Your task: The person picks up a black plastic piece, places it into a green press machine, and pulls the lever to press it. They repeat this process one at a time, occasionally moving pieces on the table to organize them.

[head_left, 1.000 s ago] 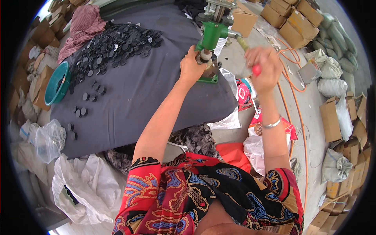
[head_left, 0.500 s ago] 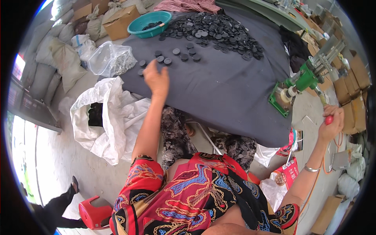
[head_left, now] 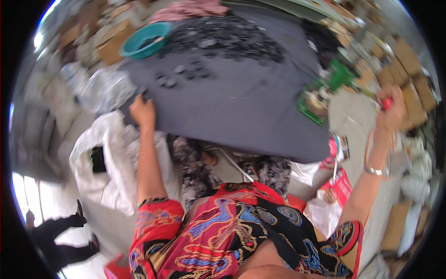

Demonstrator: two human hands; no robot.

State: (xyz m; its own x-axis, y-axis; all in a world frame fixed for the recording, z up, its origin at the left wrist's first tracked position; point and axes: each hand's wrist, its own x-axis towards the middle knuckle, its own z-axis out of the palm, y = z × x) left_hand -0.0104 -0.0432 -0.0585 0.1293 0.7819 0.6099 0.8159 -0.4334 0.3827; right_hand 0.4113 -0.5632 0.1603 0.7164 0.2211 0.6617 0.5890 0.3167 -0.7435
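At the left edge of the dark cloth-covered table, my left hand [head_left: 142, 111] has its fingers closed at a small round black disc [head_left: 141, 90], somewhat blurred. Several more black discs [head_left: 170, 83] lie loose to the right of it and farther back. Far to the right, my right hand [head_left: 391, 108] is wrapped around the red knob [head_left: 387, 103] at the end of a lever. That lever belongs to a green hand press [head_left: 340, 76], whose base stands at the table's right edge.
A large heap of black discs [head_left: 223, 37] covers the table's back, beside a teal basin [head_left: 139, 46]. Left of the table are a clear plastic bag [head_left: 104, 90] and an open white sack [head_left: 116, 153]. Another person's dark-trousered legs [head_left: 65, 242] show at lower left, near a red stool [head_left: 117, 269].
My left hand has come nearer and closed at a disc by the table's left edge. My right hand keeps its grip on the red knob. The whole view has shifted.
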